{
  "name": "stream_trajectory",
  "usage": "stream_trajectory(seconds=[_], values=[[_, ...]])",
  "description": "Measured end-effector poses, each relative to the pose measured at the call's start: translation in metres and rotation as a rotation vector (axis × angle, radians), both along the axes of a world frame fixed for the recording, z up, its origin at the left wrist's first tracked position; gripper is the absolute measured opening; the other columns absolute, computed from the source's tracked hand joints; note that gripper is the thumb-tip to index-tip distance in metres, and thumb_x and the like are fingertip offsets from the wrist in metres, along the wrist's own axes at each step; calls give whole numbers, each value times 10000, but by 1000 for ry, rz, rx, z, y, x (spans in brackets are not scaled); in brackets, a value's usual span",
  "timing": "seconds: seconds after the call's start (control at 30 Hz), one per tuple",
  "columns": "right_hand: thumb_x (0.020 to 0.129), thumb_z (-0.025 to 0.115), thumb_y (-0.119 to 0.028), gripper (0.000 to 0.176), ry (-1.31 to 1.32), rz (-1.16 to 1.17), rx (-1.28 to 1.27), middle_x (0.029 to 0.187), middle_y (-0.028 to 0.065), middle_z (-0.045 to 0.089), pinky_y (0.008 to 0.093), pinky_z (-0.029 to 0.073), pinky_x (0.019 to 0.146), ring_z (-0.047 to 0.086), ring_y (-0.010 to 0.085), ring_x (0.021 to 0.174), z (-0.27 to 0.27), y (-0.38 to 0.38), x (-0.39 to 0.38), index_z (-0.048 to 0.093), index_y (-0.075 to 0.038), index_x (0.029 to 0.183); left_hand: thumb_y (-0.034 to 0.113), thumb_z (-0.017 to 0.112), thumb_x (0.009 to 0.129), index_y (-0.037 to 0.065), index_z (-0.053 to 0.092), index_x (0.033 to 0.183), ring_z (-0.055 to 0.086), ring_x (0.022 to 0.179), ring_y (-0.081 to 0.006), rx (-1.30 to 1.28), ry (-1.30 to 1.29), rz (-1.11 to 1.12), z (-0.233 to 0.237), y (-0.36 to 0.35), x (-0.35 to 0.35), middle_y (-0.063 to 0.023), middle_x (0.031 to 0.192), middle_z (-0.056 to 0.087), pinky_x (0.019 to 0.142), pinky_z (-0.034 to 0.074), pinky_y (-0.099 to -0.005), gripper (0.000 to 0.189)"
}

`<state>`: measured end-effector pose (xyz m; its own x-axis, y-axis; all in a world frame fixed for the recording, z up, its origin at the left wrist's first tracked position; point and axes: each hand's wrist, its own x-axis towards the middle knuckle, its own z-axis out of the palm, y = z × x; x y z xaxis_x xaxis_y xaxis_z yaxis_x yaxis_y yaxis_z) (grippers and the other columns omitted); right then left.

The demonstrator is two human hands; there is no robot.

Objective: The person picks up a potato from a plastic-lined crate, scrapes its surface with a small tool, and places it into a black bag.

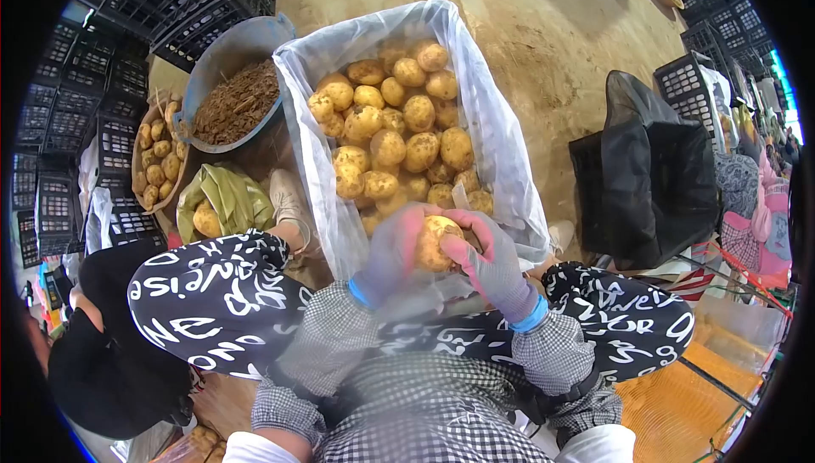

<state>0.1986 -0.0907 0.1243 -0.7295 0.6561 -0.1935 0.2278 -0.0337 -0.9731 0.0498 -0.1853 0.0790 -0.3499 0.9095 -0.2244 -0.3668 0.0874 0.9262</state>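
Both of my hands wear grey gloves with pink fingers and blue cuffs. Between them, over the near end of the lined crate, is a yellow potato (435, 243) with some dirt on its skin. My left hand (390, 248) is closed round its left side, slightly blurred. From the right, my right hand (495, 263) grips it with thumb and fingers. Just beyond my hands, many potatoes (388, 147) fill the crate, which has a clear plastic liner (501, 132) folded over its rim. A small pale piece (459, 196) shows among the potatoes near my right fingers.
Left of the crate stand a blue tub (191, 115) of brown debris, a basket of potatoes (157, 162) and a green sack (229, 200). A black-lined crate (654, 174) is on the right. Stacked black crates (72, 115) line the left; another person's dark-clothed leg (110, 353) is close by.
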Motion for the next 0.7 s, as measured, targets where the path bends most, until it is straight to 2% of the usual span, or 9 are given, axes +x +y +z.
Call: stream_trajectory(seconds=[0.07, 0.17, 0.27, 0.37, 0.47, 0.57, 0.63, 0.7], values=[[902, 669, -181, 332, -19, 1, 97, 1131, 136, 659, 349, 492, 910, 633, 259, 1050, 0, 2, 0, 638, -55, 1207, 200, 422, 1051, -36, 616, 1097, 591, 954, -144, 5, 107, -6, -6, 1, -1, -82, 1026, 642, 861, 472, -287, 309], [947, 610, -170, 284, -133, 2, 216, 999, 83, 638, 283, 476, 854, 606, 149, 959, -5, 1, 2, 629, 14, 1163, 189, 437, 1039, -28, 621, 1078, 602, 912, -166, 10, 87, -13, -8, 2, 0, -94, 986, 644, 840, 478, -298, 287], [926, 556, -74, 246, -204, -45, 259, 904, 63, 633, 287, 475, 804, 601, 145, 889, -26, -1, 8, 641, 4, 1144, 185, 440, 1027, -7, 627, 1064, 621, 882, -178, 14, 400, -220, 1, 1, -7, -99, 943, 648, 820, 490, -310, 270], [913, 491, -13, 313, -61, -101, 346, 853, 32, 619, 250, 456, 676, 551, 98, 742, -58, -8, 17, 632, -33, 1192, 176, 463, 1000, 12, 625, 1029, 646, 873, -198, -11, 307, -165, -4, 1, -2, -112, 912, 656, 791, 509, -331, 232], [947, 456, -3, 386, -56, -187, -286, 821, -5, 590, 196, 383, 560, 450, 41, 620, -11, 0, 12, 584, -61, 1306, 189, 473, 991, 8, 626, 1010, 657, 877, -205, -110, 276, -88, -18, 3, -3, -108, 916, 661, 760, 519, -342, 238], [989, 431, -30, 450, -57, -202, -64, 805, -31, 558, 167, 319, 520, 387, 14, 586, -19, 6, 14, 482, -88, 1432, 200, 457, 1003, -2, 627, 995, 654, 865, -201, -306, -229, 81, -1, 14, -9, -105, 934, 661, 741, 524, -347, 264], [1012, 426, -53, 476, 25, -223, -81, 790, -45, 535, 163, 310, 521, 378, 13, 586, -9, 4, 12, 422, -90, 1487, 225, 432, 1023, -6, 632, 1000, 634, 852, -176, -156, 181, 82, -22, 12, -10, -85, 941, 653, 751, 512, -327, 307], [1023, 430, -73, 491, 102, -193, -119, 775, -52, 517, 169, 317, 534, 381, 20, 596, -12, 0, 13, 381, -77, 1511, 243, 418, 1036, -6, 635, 1002, 610, 844, -155, -56, 381, 103, -29, 9, -8, -68, 944, 644, 765, 497, -310, 332]])
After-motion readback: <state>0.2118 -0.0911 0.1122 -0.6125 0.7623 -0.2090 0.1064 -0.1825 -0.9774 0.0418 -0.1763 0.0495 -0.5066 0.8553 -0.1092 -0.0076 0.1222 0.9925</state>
